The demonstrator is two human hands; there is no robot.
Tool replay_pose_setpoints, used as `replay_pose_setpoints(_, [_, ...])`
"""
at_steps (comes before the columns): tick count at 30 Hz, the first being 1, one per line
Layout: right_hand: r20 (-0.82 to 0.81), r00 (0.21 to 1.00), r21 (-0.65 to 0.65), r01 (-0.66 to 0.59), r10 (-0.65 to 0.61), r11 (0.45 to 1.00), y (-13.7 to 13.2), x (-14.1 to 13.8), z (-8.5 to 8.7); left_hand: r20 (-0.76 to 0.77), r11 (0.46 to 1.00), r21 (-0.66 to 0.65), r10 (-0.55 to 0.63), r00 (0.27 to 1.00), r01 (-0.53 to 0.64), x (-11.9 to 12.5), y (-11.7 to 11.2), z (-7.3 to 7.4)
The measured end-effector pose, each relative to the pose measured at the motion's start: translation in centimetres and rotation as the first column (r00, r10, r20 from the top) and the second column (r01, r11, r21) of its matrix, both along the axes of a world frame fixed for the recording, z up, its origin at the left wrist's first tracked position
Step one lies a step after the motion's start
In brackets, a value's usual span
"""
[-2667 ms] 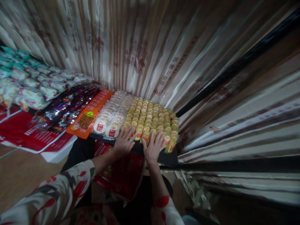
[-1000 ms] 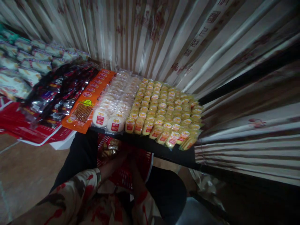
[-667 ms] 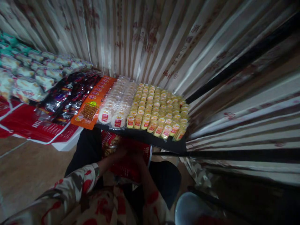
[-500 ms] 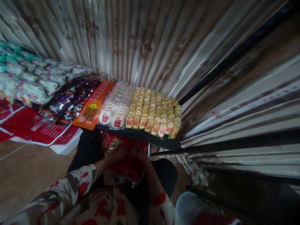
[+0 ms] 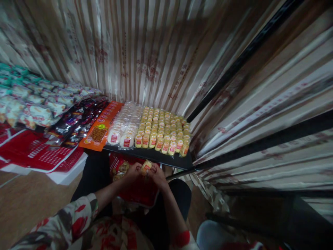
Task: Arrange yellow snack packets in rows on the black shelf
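Between my two hands is a small yellow wrapped snack pack [image 5: 146, 166] with a red label. My left hand [image 5: 133, 171] pinches it from the left. On its other side, the fingers of my right hand [image 5: 157, 174] are closed on it. Both hands are above a red perforated basket [image 5: 140, 194] at my lap. Several brownish wrapped snacks [image 5: 122, 169] lie in the basket, left of my left hand. Just beyond, rows of similar yellow snack packs [image 5: 161, 133] stand on a black shelf [image 5: 156, 156].
Left of the yellow rows are white round wrapped crackers [image 5: 121, 137], an orange pretzel-stick bag [image 5: 100, 130], dark shiny packets [image 5: 75, 118] and white snack bags [image 5: 39, 113]. Red baskets [image 5: 33, 152] stand below them. A pleated curtain [image 5: 145, 52] and black poles [image 5: 241, 69] border the shelf.
My hands have risen slightly out of the shadow over the basket, and the yellow snack pack now shows between them. The view has shifted, so the shelf appears lower and further left.
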State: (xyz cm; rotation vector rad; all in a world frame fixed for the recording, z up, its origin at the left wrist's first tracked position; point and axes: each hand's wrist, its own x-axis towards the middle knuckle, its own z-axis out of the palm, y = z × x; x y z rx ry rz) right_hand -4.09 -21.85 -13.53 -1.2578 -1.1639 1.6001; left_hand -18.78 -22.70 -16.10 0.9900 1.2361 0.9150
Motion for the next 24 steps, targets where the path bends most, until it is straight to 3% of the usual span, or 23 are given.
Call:
replay_pose_setpoints(5, [0.023, 0.999, 0.023, 0.035, -0.036, 0.999, -0.8, -0.2, 0.9, 0.042, 0.999, -0.007, 0.045, 0.998, -0.045, 0.5, 0.3, 1.3])
replay_pose_setpoints(9, [0.02, 0.998, 0.048, 0.052, -0.053, 0.997, -0.9, -0.2, 1.6, 0.075, 1.0, 0.003, 0.014, 0.997, -0.014, 0.8, 0.3, 2.2])
replay_pose_setpoints(13, [0.03, 0.995, 0.047, 0.097, -0.098, 0.994, -0.8, -0.7, 1.8, 0.069, 0.997, 0.073, 0.021, 0.997, -0.026, 0.9, 0.2, 2.7])
replay_pose_setpoints(16, [0.215, 0.971, 0.059, 0.095, -0.106, 0.994, -1.1, -0.9, 2.2, -0.028, 0.989, 0.148, 0.016, 0.999, -0.012, 0.4, 0.3, 3.5])
replay_pose_setpoints(18, [0.497, 0.857, 0.146, 0.074, -0.138, 0.987, -1.4, -0.8, 3.0, -0.167, 0.986, 0.169, 0.016, 0.986, 0.013, -0.2, 0.5, 4.4])
replay_pose_setpoints(20, [0.727, 0.649, 0.262, 0.042, -0.226, 0.964, -1.7, -0.6, 4.2, -0.336, 0.976, 0.205, 0.006, 0.942, 0.067, -1.2, 0.9, 5.5])
replay_pose_setpoints(22, [0.81, 0.485, 0.381, -0.005, -0.331, 0.925, -1.8, -0.4, 5.4, -0.488, 0.959, 0.232, -0.032, 0.872, 0.165, -2.2, 1.3, 6.7])
replay_pose_setpoints(24, [0.811, 0.438, 0.478, -0.115, -0.388, 0.871, -1.8, -0.5, 6.3, -0.585, 0.93, 0.232, -0.102, 0.805, 0.286, -2.9, 1.8, 7.9])
